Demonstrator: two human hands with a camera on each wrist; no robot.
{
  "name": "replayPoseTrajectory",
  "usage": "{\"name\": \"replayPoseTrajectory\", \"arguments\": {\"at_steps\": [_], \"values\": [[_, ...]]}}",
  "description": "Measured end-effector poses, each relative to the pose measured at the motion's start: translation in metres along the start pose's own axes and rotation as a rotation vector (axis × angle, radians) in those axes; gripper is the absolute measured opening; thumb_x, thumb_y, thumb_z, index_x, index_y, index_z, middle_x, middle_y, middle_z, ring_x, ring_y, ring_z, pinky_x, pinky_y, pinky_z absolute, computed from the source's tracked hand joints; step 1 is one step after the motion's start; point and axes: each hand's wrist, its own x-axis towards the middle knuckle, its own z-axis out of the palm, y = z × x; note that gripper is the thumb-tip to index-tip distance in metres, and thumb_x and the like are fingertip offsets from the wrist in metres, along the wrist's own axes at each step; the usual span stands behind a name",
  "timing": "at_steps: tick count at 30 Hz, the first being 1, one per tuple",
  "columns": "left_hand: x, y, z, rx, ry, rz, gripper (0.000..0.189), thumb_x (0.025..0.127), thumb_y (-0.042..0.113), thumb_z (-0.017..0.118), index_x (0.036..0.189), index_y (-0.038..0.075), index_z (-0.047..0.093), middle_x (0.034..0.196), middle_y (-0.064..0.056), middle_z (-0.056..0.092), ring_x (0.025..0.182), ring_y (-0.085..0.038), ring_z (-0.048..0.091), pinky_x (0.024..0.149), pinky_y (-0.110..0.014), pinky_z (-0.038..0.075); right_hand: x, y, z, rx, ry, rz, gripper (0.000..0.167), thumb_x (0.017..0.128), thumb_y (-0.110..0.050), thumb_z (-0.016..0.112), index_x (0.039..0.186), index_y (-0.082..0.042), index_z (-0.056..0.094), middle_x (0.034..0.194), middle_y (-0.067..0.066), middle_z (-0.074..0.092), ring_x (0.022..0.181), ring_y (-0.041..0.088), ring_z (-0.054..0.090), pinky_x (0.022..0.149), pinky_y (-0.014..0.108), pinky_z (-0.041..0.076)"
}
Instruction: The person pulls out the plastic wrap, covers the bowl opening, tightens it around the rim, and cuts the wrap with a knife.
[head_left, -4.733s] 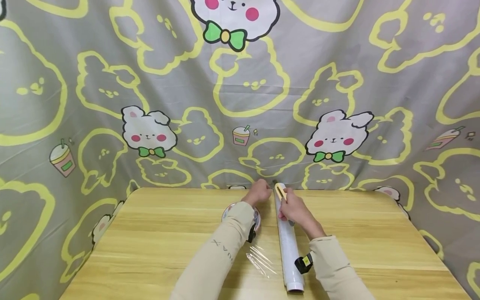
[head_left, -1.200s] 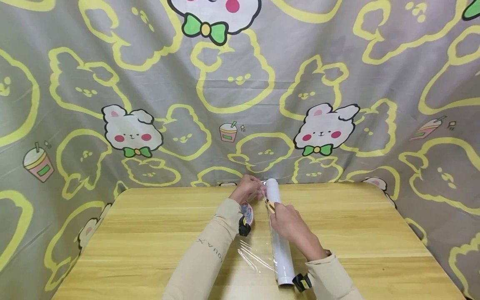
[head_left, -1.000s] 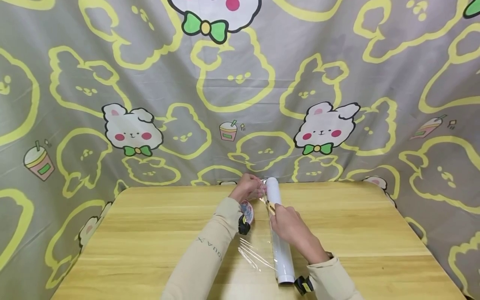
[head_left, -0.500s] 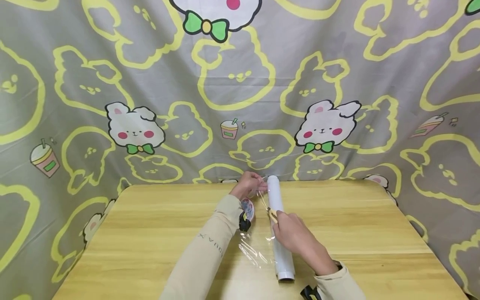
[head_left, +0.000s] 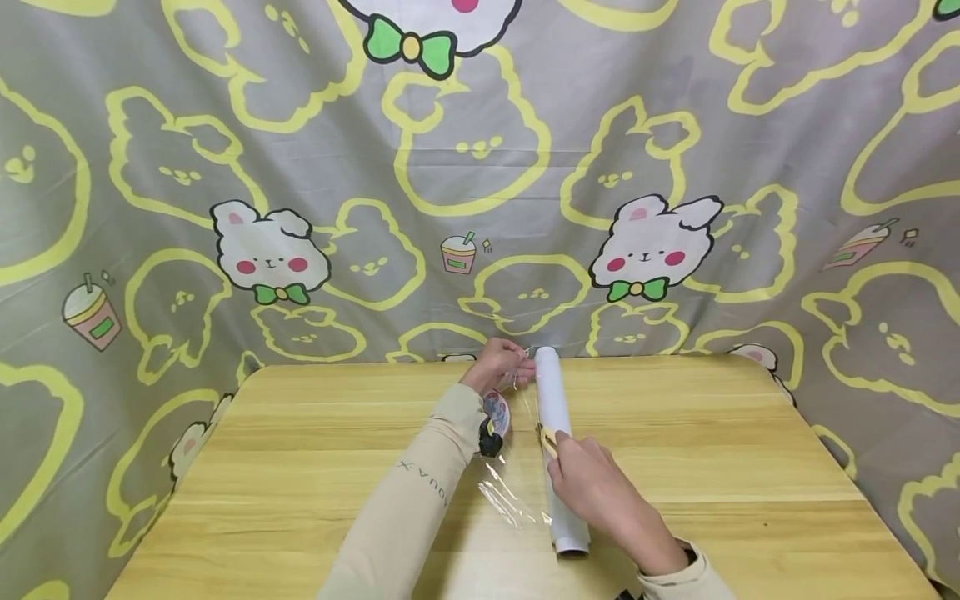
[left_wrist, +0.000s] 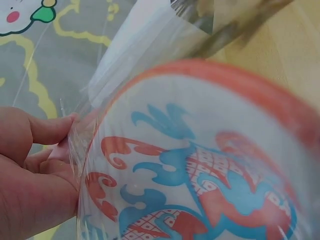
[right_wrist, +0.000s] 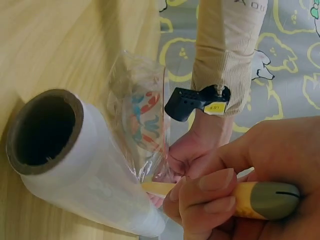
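One white roll (head_left: 553,400) is laid lengthwise on the worktop (head_left: 247,475), its far end close to the curtain (head_left: 480,175). From the roll's left side, clear film (head_left: 501,497) is spread leftward over the bowl (head_left: 497,411), which is placed just left of the roll; through the film, a blue and red pattern is seen inside a red rim. By the left grip (head_left: 498,362), narrowed to a pinch of thumb and fingers, film is held just left of the roll's far end. By the right grip (head_left: 596,483), the cutter (right_wrist: 245,200) is held in curled fingers; its yellow front is set at the roll's left side, but whether the film is touched by the blade cannot be told. At the roll's near end a hollow brown core is shown. The left arm, left of the roll, is covered by a beige sleeve (head_left: 412,492). Behind the roll, the curtain is printed with rabbits, cups and yellow outlines.
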Motion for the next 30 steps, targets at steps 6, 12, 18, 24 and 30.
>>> {"name": "replayPoseTrajectory", "arguments": {"at_steps": [6, 12, 18, 24, 30], "values": [[0.0, 0.001, 0.001, 0.007, -0.006, 0.008, 0.02, 0.104, -0.004, 0.048, 0.117, -0.017, 0.054, 0.115, -0.038, 0.066, 0.11, -0.046, 0.067, 0.083, -0.039, 0.064, -0.008, -0.001, 0.001, 0.016, 0.005, -0.01, 0.042, 0.096, -0.001, 0.057, 0.132, 0.021, 0.054, 0.071, 0.016, 0.061, 0.042, 0.011, 0.043, 0.033, 0.023, 0.035], [-0.002, 0.003, 0.003, 0.016, -0.003, 0.015, 0.023, 0.104, -0.003, 0.048, 0.12, -0.018, 0.054, 0.115, -0.039, 0.065, 0.11, -0.046, 0.067, 0.09, -0.045, 0.061, -0.018, -0.003, 0.0, 0.037, -0.015, -0.002, 0.043, 0.096, -0.001, 0.055, 0.134, 0.021, 0.052, 0.063, 0.009, 0.055, 0.04, 0.008, 0.035, 0.032, 0.02, 0.03], [-0.003, 0.003, 0.002, 0.003, -0.003, 0.0, 0.021, 0.105, -0.002, 0.047, 0.12, -0.016, 0.052, 0.118, -0.039, 0.064, 0.113, -0.047, 0.065, 0.093, -0.046, 0.059, -0.031, -0.004, -0.001, 0.044, -0.044, -0.002, 0.043, 0.097, -0.001, 0.056, 0.133, 0.02, 0.052, 0.069, 0.012, 0.058, 0.042, 0.01, 0.041, 0.032, 0.022, 0.033], [-0.001, 0.003, 0.001, -0.006, -0.002, -0.006, 0.021, 0.106, -0.001, 0.046, 0.12, -0.017, 0.051, 0.12, -0.041, 0.062, 0.114, -0.048, 0.064, 0.094, -0.048, 0.058, -0.045, -0.005, 0.0, 0.061, -0.07, -0.014, 0.044, 0.097, -0.002, 0.054, 0.135, 0.019, 0.053, 0.064, 0.006, 0.052, 0.043, 0.01, 0.038, 0.034, 0.023, 0.033], [-0.001, 0.001, -0.001, -0.013, -0.013, 0.007, 0.017, 0.106, -0.002, 0.046, 0.116, -0.015, 0.052, 0.122, -0.043, 0.06, 0.116, -0.05, 0.062, 0.096, -0.05, 0.057, -0.054, -0.001, 0.001, -0.007, -0.066, -0.012, 0.042, 0.095, -0.004, 0.059, 0.132, 0.015, 0.058, 0.092, 0.024, 0.07, 0.058, 0.017, 0.05, 0.048, 0.035, 0.047]]}}
